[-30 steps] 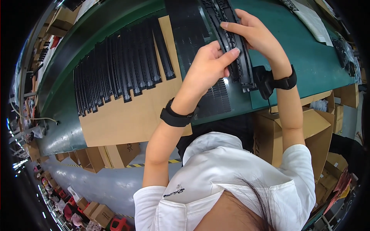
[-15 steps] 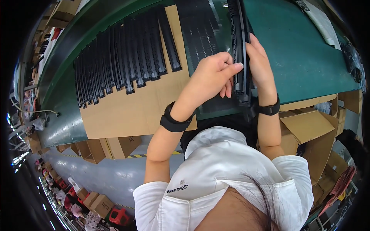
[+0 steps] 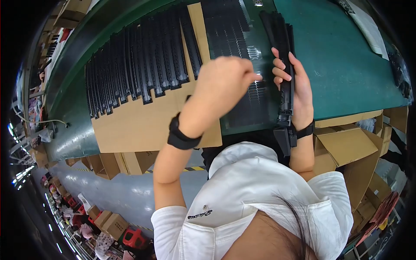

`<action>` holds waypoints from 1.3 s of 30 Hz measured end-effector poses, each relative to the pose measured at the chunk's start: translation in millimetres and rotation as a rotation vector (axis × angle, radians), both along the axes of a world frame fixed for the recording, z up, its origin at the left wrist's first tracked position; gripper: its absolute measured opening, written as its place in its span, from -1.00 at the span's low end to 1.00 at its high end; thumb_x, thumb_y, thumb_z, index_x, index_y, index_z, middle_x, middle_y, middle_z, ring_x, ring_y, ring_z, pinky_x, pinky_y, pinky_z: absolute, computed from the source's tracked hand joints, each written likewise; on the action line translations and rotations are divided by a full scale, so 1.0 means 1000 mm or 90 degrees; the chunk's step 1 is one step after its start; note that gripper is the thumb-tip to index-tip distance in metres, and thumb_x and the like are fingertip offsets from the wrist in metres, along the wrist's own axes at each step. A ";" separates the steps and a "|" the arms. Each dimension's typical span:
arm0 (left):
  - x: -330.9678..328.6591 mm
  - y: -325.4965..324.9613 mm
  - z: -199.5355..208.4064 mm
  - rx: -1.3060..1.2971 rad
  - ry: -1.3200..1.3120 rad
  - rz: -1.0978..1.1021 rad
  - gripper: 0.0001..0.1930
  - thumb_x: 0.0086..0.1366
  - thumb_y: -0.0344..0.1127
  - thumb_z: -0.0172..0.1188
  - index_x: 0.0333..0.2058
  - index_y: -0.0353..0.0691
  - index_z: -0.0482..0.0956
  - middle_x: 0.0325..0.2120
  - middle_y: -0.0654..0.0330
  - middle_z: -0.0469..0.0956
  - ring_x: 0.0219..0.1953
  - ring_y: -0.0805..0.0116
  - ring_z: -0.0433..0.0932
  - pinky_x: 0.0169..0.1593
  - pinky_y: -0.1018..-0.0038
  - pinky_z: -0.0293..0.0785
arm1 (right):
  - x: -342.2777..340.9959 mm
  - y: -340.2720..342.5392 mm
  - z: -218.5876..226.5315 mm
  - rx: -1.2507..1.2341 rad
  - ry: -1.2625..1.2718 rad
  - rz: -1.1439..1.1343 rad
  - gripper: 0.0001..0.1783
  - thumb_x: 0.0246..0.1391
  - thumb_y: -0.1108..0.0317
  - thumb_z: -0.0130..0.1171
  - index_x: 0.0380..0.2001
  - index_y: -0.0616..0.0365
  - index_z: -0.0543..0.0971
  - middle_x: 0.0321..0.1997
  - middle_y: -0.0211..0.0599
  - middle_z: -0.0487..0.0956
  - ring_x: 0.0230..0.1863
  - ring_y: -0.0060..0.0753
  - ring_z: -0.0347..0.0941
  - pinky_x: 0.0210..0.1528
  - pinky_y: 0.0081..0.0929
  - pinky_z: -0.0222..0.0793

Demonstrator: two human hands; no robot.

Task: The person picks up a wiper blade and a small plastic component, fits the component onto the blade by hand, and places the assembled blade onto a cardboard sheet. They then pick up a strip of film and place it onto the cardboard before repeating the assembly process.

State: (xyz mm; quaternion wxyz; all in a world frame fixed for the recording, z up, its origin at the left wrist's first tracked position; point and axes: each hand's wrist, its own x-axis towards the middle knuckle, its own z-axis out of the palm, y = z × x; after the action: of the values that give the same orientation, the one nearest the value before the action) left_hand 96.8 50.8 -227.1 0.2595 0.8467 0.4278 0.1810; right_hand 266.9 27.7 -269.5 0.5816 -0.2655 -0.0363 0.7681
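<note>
My right hand (image 3: 301,86) is wrapped round a bundle of long black plastic strips (image 3: 281,37), held upright over the green table; their near end juts out past my wrist toward my body. My left hand (image 3: 225,80) hovers to the left of the bundle, apart from it. Its fingers are curled in with thumb and fingertips together; whether anything is pinched there I cannot make out. Beneath and beyond the left hand lies a dark sheet (image 3: 229,39) with rows of shiny marks. Farther left, a row of similar black strips (image 3: 143,65) rests side by side on cardboard (image 3: 151,125).
The green tabletop (image 3: 338,78) stretches to the right, where a white package (image 3: 366,30) lies at the far edge. Open cardboard boxes (image 3: 346,143) stand below the table at right, others (image 3: 134,164) at left. A cable (image 3: 52,123) hangs at the left end.
My left hand has let go of the black strips and moved left, with fingers curled. The bundle in my right hand has tipped and turned, its near end now closer to my body.
</note>
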 end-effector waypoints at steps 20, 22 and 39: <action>0.048 0.047 -0.073 0.079 0.005 -0.283 -0.89 -0.11 -0.46 0.10 -0.50 -0.15 0.48 -0.56 0.26 0.39 -0.38 0.28 0.38 -0.36 0.43 0.36 | 0.041 0.021 0.000 0.113 -0.051 -0.065 -0.59 -0.05 0.47 -0.23 -0.07 0.40 0.22 -0.38 -0.25 0.33 -0.66 -0.66 0.09 -0.68 -0.72 0.08; 0.050 0.047 -0.073 0.104 0.034 -0.272 -0.89 -0.11 -0.44 0.11 -0.51 -0.14 0.48 -0.57 0.28 0.39 -0.41 0.30 0.37 -0.40 0.43 0.34 | 0.040 0.020 0.002 0.122 -0.054 -0.067 -0.59 -0.05 0.47 -0.23 -0.07 0.40 0.21 -0.38 -0.25 0.33 -0.67 -0.66 0.09 -0.68 -0.71 0.09; 0.049 0.038 -0.082 0.033 -0.007 -0.191 -0.93 -0.06 -0.41 0.09 -0.54 -0.21 0.39 -0.59 0.21 0.38 -0.45 0.23 0.37 -0.42 0.41 0.31 | 0.034 0.010 0.023 0.222 -0.017 -0.141 -0.58 -0.05 0.53 -0.27 -0.05 0.40 0.12 -0.39 -0.31 0.23 -0.65 -0.69 0.07 -0.64 -0.77 0.10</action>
State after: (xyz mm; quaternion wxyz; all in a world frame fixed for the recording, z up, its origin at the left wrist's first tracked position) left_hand 145.8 89.0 -309.1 0.2640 0.9064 0.2906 0.1560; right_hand 301.4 37.9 -246.0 0.6994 -0.1733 -0.1471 0.6777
